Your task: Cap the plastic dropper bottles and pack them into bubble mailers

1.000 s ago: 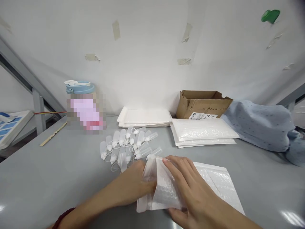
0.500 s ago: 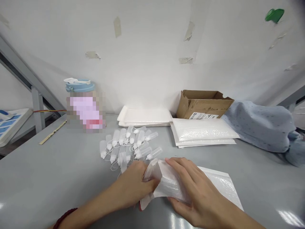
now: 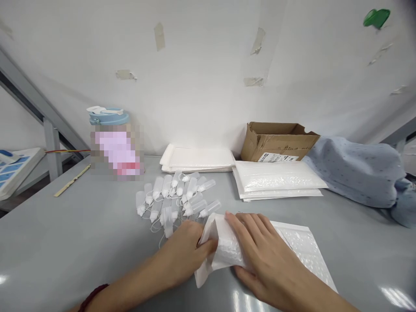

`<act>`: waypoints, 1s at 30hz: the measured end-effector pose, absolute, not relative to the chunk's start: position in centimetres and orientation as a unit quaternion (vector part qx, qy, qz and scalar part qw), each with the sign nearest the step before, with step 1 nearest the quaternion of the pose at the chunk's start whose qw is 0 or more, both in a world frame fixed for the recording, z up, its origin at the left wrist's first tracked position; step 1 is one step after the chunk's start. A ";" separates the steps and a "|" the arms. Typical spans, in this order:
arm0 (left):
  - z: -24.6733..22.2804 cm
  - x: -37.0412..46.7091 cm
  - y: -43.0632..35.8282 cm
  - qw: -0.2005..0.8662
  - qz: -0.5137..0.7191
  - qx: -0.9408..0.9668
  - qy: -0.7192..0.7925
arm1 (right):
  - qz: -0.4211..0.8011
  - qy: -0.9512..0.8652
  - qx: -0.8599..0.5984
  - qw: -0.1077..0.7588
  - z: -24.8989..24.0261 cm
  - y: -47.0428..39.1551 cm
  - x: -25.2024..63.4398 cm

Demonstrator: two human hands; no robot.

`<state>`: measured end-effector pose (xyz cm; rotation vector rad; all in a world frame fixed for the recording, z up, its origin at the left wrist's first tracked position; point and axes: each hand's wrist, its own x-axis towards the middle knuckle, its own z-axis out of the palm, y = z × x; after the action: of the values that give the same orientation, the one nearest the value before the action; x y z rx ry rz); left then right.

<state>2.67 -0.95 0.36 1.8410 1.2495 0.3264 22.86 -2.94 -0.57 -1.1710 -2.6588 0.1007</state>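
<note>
A white bubble mailer (image 3: 229,250) is held up off the table between my two hands, its open mouth facing left. My left hand (image 3: 180,251) is closed at that mouth, the thumb reaching inside the opening and the other fingers hidden behind the paper. Across the mailer's bubbly side lies my right hand (image 3: 268,258), fingers over the top and thumb underneath, squeezing it. White bubble-wrap material (image 3: 308,247) shows beyond my right hand; whether it belongs to the same mailer I cannot tell. Just past my left hand lies a pile of small clear dropper bottles (image 3: 195,206) with white tethered caps.
Behind the bottles lies a stack of white mailers (image 3: 201,158), with another bubble mailer stack (image 3: 281,177) to its right. A cardboard box (image 3: 281,141) and light blue cloth (image 3: 357,169) stand farther back. At left are a blue-lidded container (image 3: 108,117) and a thin strip (image 3: 72,181).
The mailer's mouth has turned slightly and gapes a little wider. A small red spot at its lower edge is out of sight. Both hands keep nearly the same place.
</note>
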 end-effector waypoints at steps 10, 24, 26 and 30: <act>-0.5 0.3 1.3 0.089 0.174 0.791 0.580 | 0.122 -0.878 -0.450 0.109 0.9 -2.2 23.8; 0.7 0.2 1.4 0.201 0.137 0.777 0.581 | 0.165 -0.871 -0.454 0.083 1.0 -1.6 23.7; 1.5 -0.3 1.5 0.250 0.160 0.748 0.593 | 0.163 -0.870 -0.458 0.081 1.0 -1.5 23.7; 2.8 -0.9 1.4 0.346 0.203 0.687 0.606 | 0.158 -0.870 -0.461 0.077 1.0 -1.6 23.8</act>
<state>-0.93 1.42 2.84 1.7824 1.5723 0.5272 23.82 -1.60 0.96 -1.3807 -2.6065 0.4737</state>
